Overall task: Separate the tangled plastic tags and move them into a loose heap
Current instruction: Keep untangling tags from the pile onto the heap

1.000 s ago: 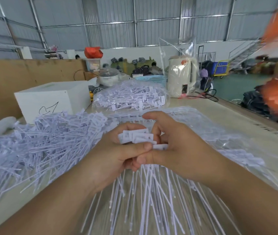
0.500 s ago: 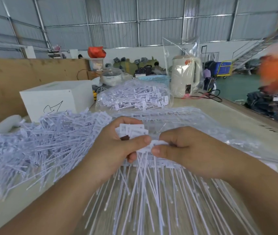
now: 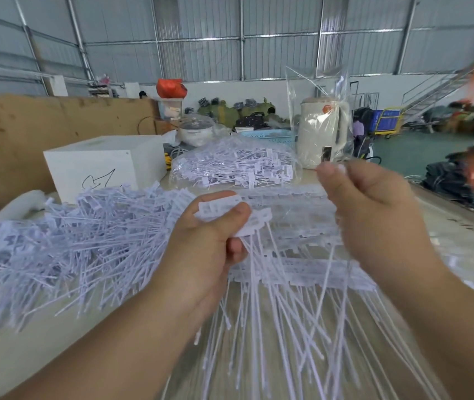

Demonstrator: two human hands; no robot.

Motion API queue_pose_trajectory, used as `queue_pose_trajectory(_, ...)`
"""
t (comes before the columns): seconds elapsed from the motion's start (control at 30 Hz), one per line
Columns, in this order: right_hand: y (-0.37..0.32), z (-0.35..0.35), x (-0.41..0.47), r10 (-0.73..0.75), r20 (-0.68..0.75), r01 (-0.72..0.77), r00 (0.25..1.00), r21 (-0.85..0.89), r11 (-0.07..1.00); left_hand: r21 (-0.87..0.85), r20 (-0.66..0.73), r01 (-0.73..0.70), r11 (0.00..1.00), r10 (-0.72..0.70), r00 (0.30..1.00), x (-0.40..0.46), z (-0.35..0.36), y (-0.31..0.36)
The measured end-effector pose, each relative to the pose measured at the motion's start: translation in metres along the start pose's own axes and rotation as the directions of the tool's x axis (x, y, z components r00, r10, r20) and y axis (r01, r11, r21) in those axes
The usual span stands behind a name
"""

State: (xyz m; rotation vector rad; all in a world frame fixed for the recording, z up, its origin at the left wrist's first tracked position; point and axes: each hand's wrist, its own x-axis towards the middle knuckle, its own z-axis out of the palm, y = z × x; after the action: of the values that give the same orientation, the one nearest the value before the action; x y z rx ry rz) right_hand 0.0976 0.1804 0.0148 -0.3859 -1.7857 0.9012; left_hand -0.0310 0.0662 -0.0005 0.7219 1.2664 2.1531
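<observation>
Warehouse-type hall behind us, corrugated metal walls, and up front a pale worktop carrying everything; so we're mid-way through the separating step, as far as we can judge. Our left hand has its fingers curled round a bunch of thin white plastic tags with flat rectangular heads, thumb clamped over the heads; the heads point up and away from us, and the long thin tails fan down toward us, so the long axis runs roughly far-to-near. Our right hand is lifted off to the right, thumb and forefinger pinched near the top; it looks like it's drawing a strand or two out of the bunch, but it's blurred and we honestly can't tell what's between the fingertips.

Next move, we reckon: pull the pinched bit free along the tails' length rather than sideways, so nothing snags, then drop it on the big loose heap of white tags lying to the left; those point every which way. Beyond sit a clear plastic bag stuffed with more tags, a white cardboard box and a cream electric kettle in a clear bag.
</observation>
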Motion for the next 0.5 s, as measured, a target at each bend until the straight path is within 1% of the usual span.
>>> queue_pose_trajectory(0.03, 0.000, -0.003, 0.002, -0.020, 0.042, 0.020, 0.999, 0.000, 1.000, 0.016, 0.001, -0.006, 1.000, 0.006, 1.000, 0.000, 0.000, -0.001)
queue_pose_trajectory(0.1, 0.001, -0.002, -0.002, -0.047, 0.205, 0.051, 0.978, -0.015, 0.999, 0.076, 0.029, -0.050, 0.996, 0.048, 0.998, -0.002, 0.001, -0.004)
queue_pose_trajectory(0.17, 0.004, 0.005, -0.009, -0.044, 0.396, 0.062, 0.917, -0.033, 0.998, 0.109, 0.066, -0.089, 0.990, 0.082, 0.994, -0.004, 0.001, -0.007)
queue_pose_trajectory(0.2, 0.005, 0.007, -0.011, -0.040, 0.467, 0.077, 0.883, -0.059, 0.995, 0.099, 0.074, -0.096, 0.990, 0.089, 0.993, -0.004, 0.001, -0.008)
queue_pose_trajectory(0.27, 0.010, 0.007, -0.011, -0.005, 0.530, 0.060, 0.848, -0.087, 0.994, 0.093, 0.086, -0.096, 0.991, 0.088, 0.992, -0.002, -0.001, -0.007)
queue_pose_trajectory(0.3, 0.013, 0.007, -0.010, 0.028, 0.558, 0.031, 0.830, -0.096, 0.995, 0.117, 0.110, -0.103, 0.988, 0.090, 0.990, -0.001, -0.003, -0.007)
queue_pose_trajectory(0.37, 0.015, 0.006, -0.008, 0.086, 0.633, -0.006, 0.769, -0.127, 0.992, 0.175, 0.190, -0.128, 0.976, 0.094, 0.977, -0.002, -0.004, -0.008)
queue_pose_trajectory(0.43, 0.015, 0.008, -0.010, 0.066, 0.693, 0.011, 0.718, -0.105, 0.994, 0.219, 0.246, -0.148, 0.964, 0.093, 0.965, -0.003, -0.003, -0.008)
queue_pose_trajectory(0.5, 0.011, 0.007, -0.010, 0.033, 0.693, 0.045, 0.721, -0.094, 0.994, 0.235, 0.273, -0.125, 0.964, 0.058, 0.960, -0.002, -0.003, -0.008)
